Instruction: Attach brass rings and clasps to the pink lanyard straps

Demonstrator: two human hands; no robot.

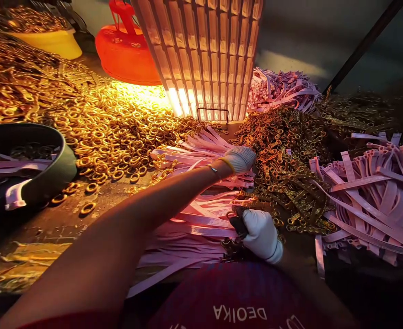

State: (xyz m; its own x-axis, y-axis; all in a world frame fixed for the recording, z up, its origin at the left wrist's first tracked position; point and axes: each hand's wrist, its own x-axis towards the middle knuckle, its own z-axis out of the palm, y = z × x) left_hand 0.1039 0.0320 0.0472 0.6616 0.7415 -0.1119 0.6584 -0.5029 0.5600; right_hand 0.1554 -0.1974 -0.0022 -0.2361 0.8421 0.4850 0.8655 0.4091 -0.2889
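From here, the left hand (240, 159) seems to be picking at the clasps (283, 132), right of centre, grip hidden; freeing one needs a fine pinch. Below, the right hand (261, 230) is curled closed by pink straps (201, 219), contents unclear.

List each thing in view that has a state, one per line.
Orange dome: brightly lit underneath
Yellow tub: heaped full
Dark basin: open, straps inside
Gold rings: loose, heaped
Central pink straps: spread flat
Left hand: gloved, outstretched
Right hand: gloved, fingers curled
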